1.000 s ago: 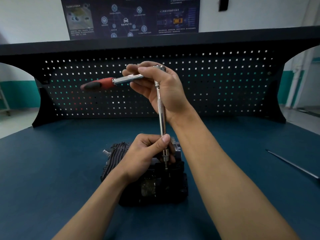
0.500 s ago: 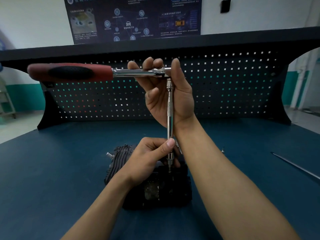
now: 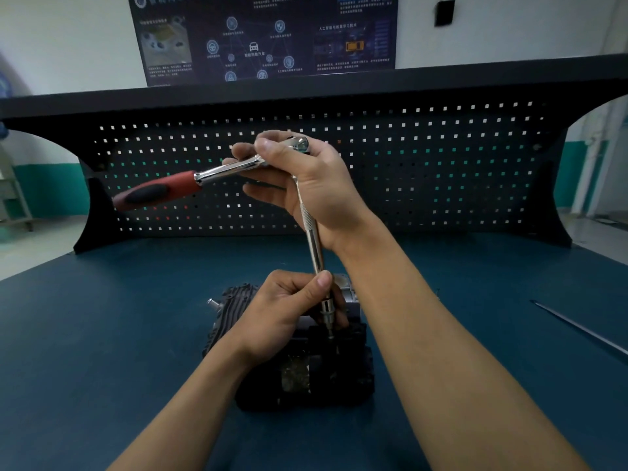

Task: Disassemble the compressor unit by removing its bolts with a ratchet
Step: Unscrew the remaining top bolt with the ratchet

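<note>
We curl our right hand [image 3: 307, 188] round the head of the ratchet [image 3: 204, 176] and pinch its stiff, slick-looking extension bar [image 3: 314, 241] low with our left hand [image 3: 280, 312], over the compressor unit [image 3: 306, 382], which looks heavy and steady on the bench [image 3: 102, 334].

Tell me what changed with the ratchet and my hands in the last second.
The ratchet swung handle-first toward the camera, then back, now tilting down to the left, turned by the right hand gripping its head. The left hand kept pinching the low end of the extension bar; the compressor stayed put.
</note>
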